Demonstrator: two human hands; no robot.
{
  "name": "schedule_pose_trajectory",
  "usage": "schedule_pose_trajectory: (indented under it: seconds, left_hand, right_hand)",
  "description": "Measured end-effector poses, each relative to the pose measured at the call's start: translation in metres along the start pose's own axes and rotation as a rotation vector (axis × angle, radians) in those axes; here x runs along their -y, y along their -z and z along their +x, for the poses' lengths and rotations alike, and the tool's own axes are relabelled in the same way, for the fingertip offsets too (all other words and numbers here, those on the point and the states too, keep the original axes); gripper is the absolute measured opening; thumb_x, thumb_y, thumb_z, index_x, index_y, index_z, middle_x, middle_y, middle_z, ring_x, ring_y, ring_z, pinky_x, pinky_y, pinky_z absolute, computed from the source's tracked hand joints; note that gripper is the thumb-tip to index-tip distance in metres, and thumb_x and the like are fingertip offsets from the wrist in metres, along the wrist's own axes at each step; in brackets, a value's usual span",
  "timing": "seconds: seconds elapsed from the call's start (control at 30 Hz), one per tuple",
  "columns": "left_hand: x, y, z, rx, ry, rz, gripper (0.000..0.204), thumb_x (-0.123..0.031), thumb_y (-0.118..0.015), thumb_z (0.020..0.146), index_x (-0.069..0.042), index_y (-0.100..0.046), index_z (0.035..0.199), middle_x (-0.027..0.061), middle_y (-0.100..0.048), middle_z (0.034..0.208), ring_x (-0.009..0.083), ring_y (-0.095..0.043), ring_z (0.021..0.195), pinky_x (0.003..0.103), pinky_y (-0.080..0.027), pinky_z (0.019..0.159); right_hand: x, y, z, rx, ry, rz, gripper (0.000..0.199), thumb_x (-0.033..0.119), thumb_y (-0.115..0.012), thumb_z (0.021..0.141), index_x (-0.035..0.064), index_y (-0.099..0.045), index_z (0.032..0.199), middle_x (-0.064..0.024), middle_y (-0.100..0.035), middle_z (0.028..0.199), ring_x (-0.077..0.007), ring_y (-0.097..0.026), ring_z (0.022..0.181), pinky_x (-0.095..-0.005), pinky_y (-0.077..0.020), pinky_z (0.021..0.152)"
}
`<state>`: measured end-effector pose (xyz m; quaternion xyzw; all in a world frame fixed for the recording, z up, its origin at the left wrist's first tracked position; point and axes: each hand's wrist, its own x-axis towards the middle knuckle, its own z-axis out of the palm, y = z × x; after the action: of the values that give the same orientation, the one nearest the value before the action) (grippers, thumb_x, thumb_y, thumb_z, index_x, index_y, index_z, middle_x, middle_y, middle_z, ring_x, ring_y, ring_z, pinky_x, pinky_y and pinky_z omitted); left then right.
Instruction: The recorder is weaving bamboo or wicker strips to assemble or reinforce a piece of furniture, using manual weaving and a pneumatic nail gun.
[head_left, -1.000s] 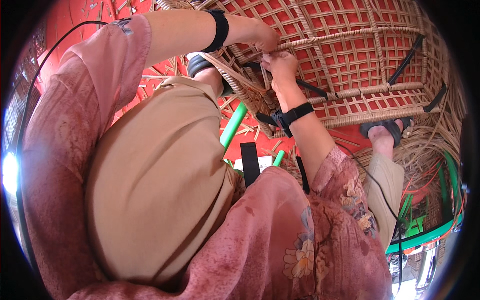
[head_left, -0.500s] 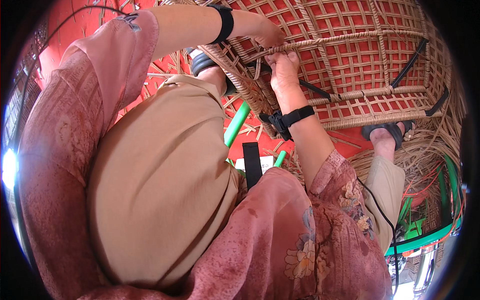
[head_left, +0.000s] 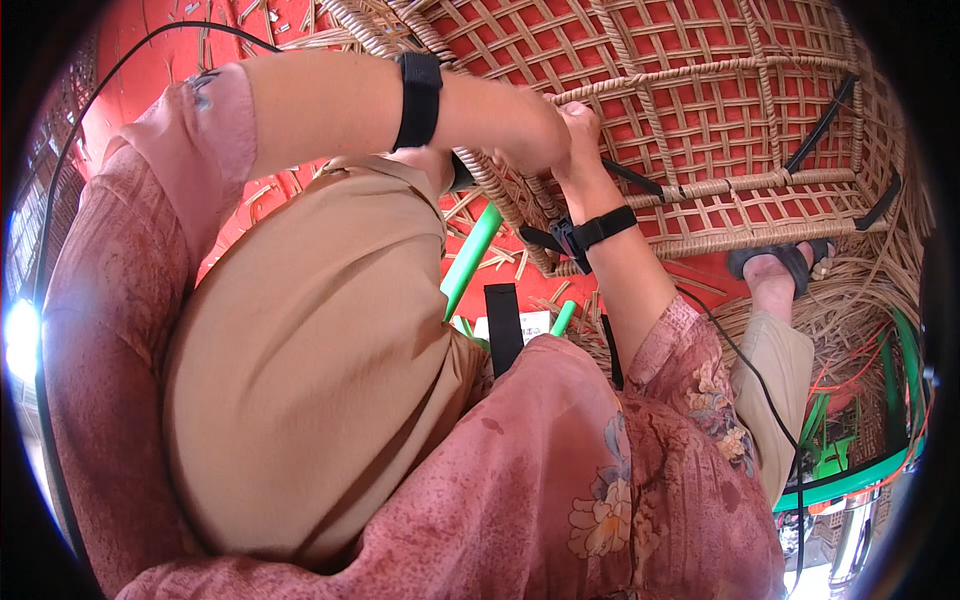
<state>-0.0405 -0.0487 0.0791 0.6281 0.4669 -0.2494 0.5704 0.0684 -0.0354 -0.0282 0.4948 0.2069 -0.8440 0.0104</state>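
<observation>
A large open-weave rattan wicker piece (head_left: 700, 110) with wrapped ribs leans across the upper right. My right hand (head_left: 582, 135) is at its left part, thumb up against a wrapped rib (head_left: 640, 82), fingers closed around that spot. In front of it crosses my left hand (head_left: 525, 130), blurred, with its fingers hidden from view. It overlaps the right hand's wrist side, so whether it grips a strand cannot be made out. A black strap sits on each of my forearms.
Red floor (head_left: 290, 25) carries scattered cane offcuts. A green tube (head_left: 470, 260) stands by my knee. Bundled loose cane strips (head_left: 850, 305) lie at the right beside my sandalled foot (head_left: 775, 270) and a green-framed holder (head_left: 840, 485). A black cable runs along my right side.
My left hand has come down from the rib and now passes in front of my right hand. My left forearm has lowered with it. The wicker piece has barely moved.
</observation>
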Motion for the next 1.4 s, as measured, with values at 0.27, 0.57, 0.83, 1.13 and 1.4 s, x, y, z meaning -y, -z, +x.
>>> schedule_pose_trajectory:
  seconds: [0.27,0.57,0.83,1.13,1.4]
  left_hand:
    - [0.015,0.03,-0.007,0.325,-0.03,-0.795,0.032,-0.029,-0.05,0.084,-0.001,-0.064,0.091,0.011,-0.067,0.075,0.0201,-0.065,0.064,0.037,-0.049,0.057]
    - [0.077,-0.03,0.073,-0.249,0.108,-0.204,0.024,-0.016,-0.052,0.081,-0.002,-0.064,0.095,0.008,-0.065,0.083,0.0206,-0.063,0.071,0.037,-0.05,0.057]
    - [0.09,-0.028,0.085,-0.03,0.237,-0.666,0.051,-0.014,-0.056,0.07,-0.008,-0.055,0.12,0.0124,-0.055,0.122,0.0232,-0.052,0.111,0.034,-0.042,0.092]
    - [0.093,-0.035,0.107,0.013,0.212,-0.326,0.045,-0.02,-0.059,0.069,-0.006,-0.06,0.112,0.013,-0.059,0.113,0.0252,-0.056,0.103,0.036,-0.045,0.088]
    - [0.091,-0.028,0.099,-0.038,0.143,-0.309,0.044,-0.021,-0.059,0.071,-0.005,-0.06,0.112,0.0123,-0.06,0.111,0.0235,-0.058,0.099,0.035,-0.047,0.084]
  right_hand:
    - [-0.013,0.007,0.013,-0.061,-0.215,-0.254,0.013,0.004,-0.071,0.073,-0.0021,-0.061,0.08,-0.009,-0.064,0.07,-0.0124,-0.059,0.06,-0.0257,-0.0474,0.053]
    - [-0.006,0.014,-0.001,-0.041,-0.287,-0.087,0.012,0.001,-0.059,0.084,0.0007,-0.058,0.096,-0.0074,-0.064,0.09,-0.0171,-0.064,0.078,-0.028,-0.053,0.065]
    - [-0.018,0.002,0.0,-0.132,-0.271,-0.153,0.008,-0.001,-0.059,0.082,0.0002,-0.056,0.089,-0.0092,-0.062,0.084,-0.0195,-0.065,0.076,-0.0278,-0.0534,0.059]
    - [-0.016,0.009,0.002,-0.132,0.19,-1.054,0.016,0.012,-0.065,0.076,-0.0031,-0.062,0.072,-0.0207,-0.063,0.07,-0.033,-0.064,0.071,-0.0423,-0.049,0.068]
    - [-0.002,0.001,-0.01,-0.187,0.262,-1.384,0.017,0.018,-0.068,0.074,0.0015,-0.067,0.076,-0.0219,-0.062,0.077,-0.0397,-0.06,0.078,-0.0451,-0.047,0.073]
